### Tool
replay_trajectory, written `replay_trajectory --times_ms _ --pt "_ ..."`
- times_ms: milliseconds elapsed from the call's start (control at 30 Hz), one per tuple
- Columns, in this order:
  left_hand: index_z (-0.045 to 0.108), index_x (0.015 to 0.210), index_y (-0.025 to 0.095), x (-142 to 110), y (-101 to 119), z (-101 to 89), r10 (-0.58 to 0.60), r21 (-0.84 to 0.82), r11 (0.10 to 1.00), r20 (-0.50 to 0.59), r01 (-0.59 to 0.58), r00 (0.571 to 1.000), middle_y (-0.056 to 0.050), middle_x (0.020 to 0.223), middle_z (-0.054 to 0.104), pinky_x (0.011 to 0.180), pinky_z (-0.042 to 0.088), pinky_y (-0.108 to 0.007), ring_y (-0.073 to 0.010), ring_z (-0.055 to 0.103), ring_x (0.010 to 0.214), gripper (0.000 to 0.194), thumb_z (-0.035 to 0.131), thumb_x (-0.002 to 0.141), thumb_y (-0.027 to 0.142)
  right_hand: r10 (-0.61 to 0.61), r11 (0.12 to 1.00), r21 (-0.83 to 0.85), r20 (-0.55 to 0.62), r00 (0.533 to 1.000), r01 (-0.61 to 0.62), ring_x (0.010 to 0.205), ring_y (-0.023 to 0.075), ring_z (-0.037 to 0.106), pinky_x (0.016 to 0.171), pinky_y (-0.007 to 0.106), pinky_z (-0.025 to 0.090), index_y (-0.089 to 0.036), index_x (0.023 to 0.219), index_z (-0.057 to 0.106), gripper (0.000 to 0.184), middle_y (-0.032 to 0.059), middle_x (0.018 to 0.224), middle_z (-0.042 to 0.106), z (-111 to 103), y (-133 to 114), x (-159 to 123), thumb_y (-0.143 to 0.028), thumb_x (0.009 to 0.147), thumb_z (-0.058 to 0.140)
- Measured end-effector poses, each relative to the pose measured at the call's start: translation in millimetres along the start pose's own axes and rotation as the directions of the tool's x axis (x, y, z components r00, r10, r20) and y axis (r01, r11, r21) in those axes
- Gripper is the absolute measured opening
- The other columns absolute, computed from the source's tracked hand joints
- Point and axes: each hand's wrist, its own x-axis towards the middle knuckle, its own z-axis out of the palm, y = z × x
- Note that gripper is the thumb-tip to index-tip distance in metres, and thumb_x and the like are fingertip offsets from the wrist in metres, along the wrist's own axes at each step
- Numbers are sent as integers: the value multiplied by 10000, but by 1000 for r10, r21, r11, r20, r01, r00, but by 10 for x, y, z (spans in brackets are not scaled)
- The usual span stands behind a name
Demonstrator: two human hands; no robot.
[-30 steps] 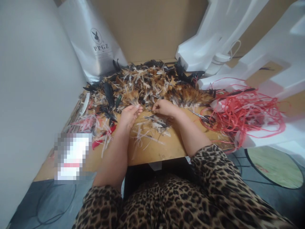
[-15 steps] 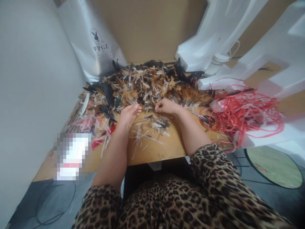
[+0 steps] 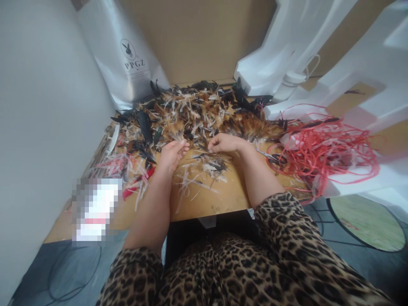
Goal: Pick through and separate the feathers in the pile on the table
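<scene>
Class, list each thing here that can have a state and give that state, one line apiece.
Left hand: pinched on brown feathers.
Right hand: fingers curled in; whether it holds anything, unclear.
Feather pile: loose, heaped.
Scissors: lying on the table; open or shut, unclear.
Red ribbon: tangled.
Bottle: lid on.
Silver bag: standing.

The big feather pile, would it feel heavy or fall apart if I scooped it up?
The feather pile is probably light, since feathers are thin. Bits would likely drop off, because they lie jumbled every which way. Wispy edges suggest it would squash softly.
</scene>
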Motion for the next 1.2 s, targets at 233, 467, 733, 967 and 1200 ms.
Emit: replay_trajectory --times_ms 233,467,733,967,1200 --pt "624 738 84 -36 29 21 -129 -27 991 96 132 987 -65 740 671 477 435 -106 -37 580 550 105 674 670 147 -90 993 -85 -137 986 79 571 83 495 594 208 384 -125 748 655 205 -12 648 614 45 -41 33 -266 616 588" --pt "618 771 69 -60 43 10 -258 -37 962 204 271 944 -93 785 674 461 449 -100 -53 598 561 53 602 722 80 -378 887 -390 -310 872 246 673 106 511 651 218 379 -125 742 636 137 26 756 586 130 -85 93 -190 664 544" --pt "610 763 93 -80 33 27 -315 -77 932 306 354 898 -81 762 669 465 458 -101 -55 598 549 88 526 772 70 -549 741 -648 -431 716 178 789 153 505 701 246 359 -168 828 607 160 60 871 561 298 -204 80 -197 787 455" --pt "616 726 94 -109 45 58 -299 -145 925 293 352 908 -55 724 657 463 445 -84 -32 571 533 89 541 751 50 -571 726 -676 -494 656 123 817 177 503 721 270 361 -167 863 611 198 79 871 571 386 -145 158 -205 816 422" --pt "643 721 88 -65 20 44 -75 -55 995 174 85 982 -54 720 662 508 447 -103 -39 579 567 83 671 663 140 -336 941 -275 -719 608 195 704 135 504 692 263 388 -133 844 606 181 53 816 587 363 -208 169 -248 745 507"
